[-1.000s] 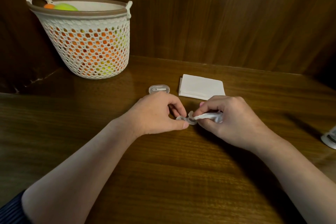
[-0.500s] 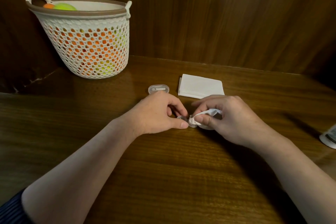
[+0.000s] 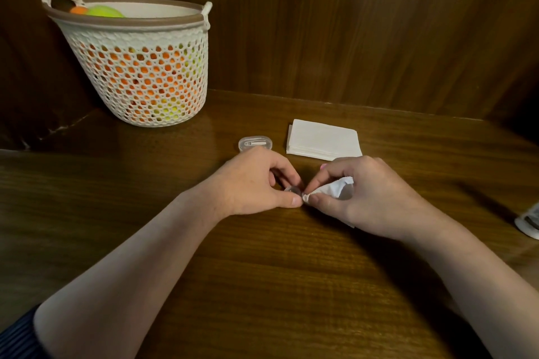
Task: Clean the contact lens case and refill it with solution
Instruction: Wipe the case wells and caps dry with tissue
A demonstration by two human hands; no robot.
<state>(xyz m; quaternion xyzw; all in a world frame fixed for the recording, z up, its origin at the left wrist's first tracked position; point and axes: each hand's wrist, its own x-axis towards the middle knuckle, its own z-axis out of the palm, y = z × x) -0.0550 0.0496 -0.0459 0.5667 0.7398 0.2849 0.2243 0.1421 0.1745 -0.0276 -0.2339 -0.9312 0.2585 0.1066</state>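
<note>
From the head view, the left hand [image 3: 250,183] rests low on the wooden surface [image 3: 262,285], its thumb and curled fingers pinching the small clear contact lens case [image 3: 292,190] between them; the right hand [image 3: 361,195] holds a crumpled white tissue [image 3: 332,188], thumb and forefinger pinching its twisted tip just at the case's edge, so the step looks like wiping a well dry.

What could go wrong, as I judge it: the case is small, smooth and probably slick, so a hard push from the tissue could flick it out of the pinch; thin paper may tear or shed lint into a well; no solution bottle can be made out, so the refill is not yet begun.

The surface is glossy dark wood with fine grain; behind the hands lies a flat square stack of white napkins [image 3: 323,140] and a rounded clear plastic box [image 3: 255,144] with something white inside; a white lattice basket [image 3: 140,67] with a brown rim holds orange and green balls; a white object [image 3: 529,223] at the right edge is cut off, unidentifiable.
</note>
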